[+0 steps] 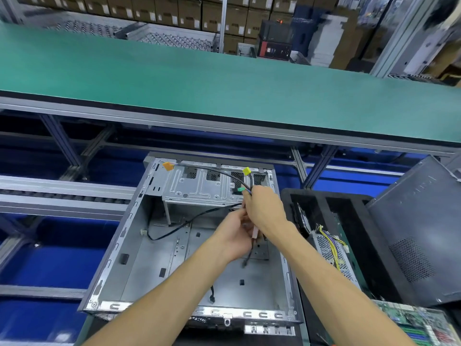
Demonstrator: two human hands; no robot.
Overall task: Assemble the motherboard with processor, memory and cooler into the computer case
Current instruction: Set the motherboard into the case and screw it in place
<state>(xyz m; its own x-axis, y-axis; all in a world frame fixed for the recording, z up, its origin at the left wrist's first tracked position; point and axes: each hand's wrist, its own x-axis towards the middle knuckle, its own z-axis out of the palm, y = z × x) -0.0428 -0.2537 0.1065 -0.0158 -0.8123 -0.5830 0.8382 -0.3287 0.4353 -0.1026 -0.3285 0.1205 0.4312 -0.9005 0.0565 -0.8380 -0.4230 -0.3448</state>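
The computer case lies flat on its side with the open side up. It is grey metal and bare inside. A metal drive cage sits at its far end. Thin black cables run across the inside. They end in little plugs: an orange plug, a yellow plug and a green plug. A green motherboard lies flat, off to the right of the case, near its front corner.

Connectors: orange, yellow, green. Computer case bare grey metal. Bench mat green. Motherboard green.
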